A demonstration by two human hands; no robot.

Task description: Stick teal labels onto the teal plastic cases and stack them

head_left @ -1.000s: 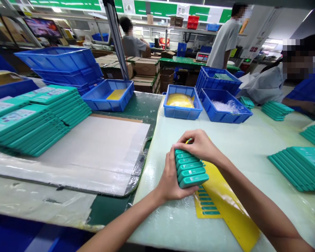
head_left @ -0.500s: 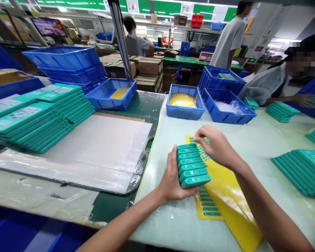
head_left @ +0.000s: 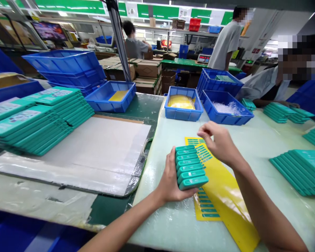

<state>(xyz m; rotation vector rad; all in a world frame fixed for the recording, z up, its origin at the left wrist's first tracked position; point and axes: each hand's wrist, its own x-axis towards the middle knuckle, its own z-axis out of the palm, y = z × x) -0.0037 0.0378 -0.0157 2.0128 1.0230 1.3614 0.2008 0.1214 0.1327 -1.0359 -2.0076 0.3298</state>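
Observation:
My left hand (head_left: pixel 170 180) is wrapped around a stack of flat green plastic cases (head_left: pixel 190 167), their narrow ends facing me. Above and to the right of that stack is my right hand (head_left: pixel 219 141), its thumb and fingers pinched together. Whatever lies between those fingertips is too small or hidden to make out. Beneath both hands lie yellow sheets with rows of green strips; the upper yellow sheet (head_left: pixel 225 185) lies slantwise over the lower yellow sheet (head_left: pixel 207 206). The held stack covers part of both sheets.
Piled green cases (head_left: pixel 31 122) stand on a white board (head_left: pixel 102 150) at left, and another pile (head_left: pixel 300 171) at right. Blue bins (head_left: pixel 183 113) line the back, one containing clear plastic (head_left: pixel 227 108). A co-worker (head_left: pixel 265 82) sits at the far right near more cases.
My right hand has lifted slightly away from the stack, still pinched. My left hand keeps hold of the cases. The co-worker's hand has come down at a pile of cases on the right.

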